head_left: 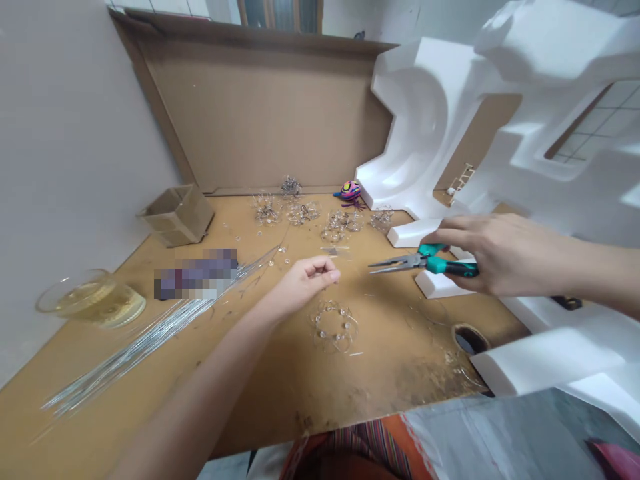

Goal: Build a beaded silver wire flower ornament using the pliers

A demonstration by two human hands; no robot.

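Our right hand (pixel 510 257) grips one pair of needle-nose pliers (pixel 440 265), jaws slightly parted; our left hand (pixel 305 287) presses its fingertips together on nothing visible, near one of seven wire flowers (pixel 334 327).

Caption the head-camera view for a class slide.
Right hand grips teal-handled steel needle-nose pliers; curled left hand hovers near a beaded wire flower.

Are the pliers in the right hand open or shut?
Slightly open: the needle-nose pliers in the right hand show a narrow gap between their jaws.
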